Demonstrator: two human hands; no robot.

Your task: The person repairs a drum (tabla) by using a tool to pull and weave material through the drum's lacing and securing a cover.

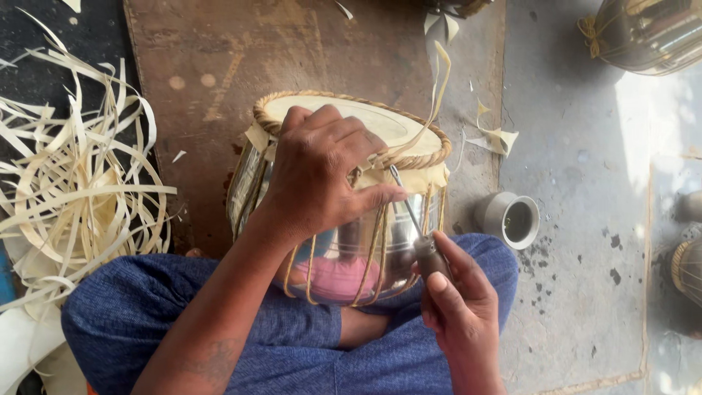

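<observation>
Head view, looking down at a person seated cross-legged in blue trousers [292, 329]. A shiny metal drum [344, 219] rests against the crossed legs, its pale skin head [344, 117] ringed by a braided rim [409, 157] and tied down the body by straps [376, 249]. The left hand [322, 175] lies over the near edge of the drum, fingers curled on the rim and thumb stretched toward the tool; it presses on the drum rather than enclosing it. The right hand [457, 300] is closed around the dark handle of an awl [420, 234], whose thin metal shaft runs up to the braided rim just beside the left thumb. A long pale strip [439, 80] rises from the rim near the awl's tip. At the left lies a loose pile of similar strips [73, 183] on the floor. A small grey cup [510, 218] stands on the concrete just right of the drum. Parts of other drums [643, 33] show at the right edge.
</observation>
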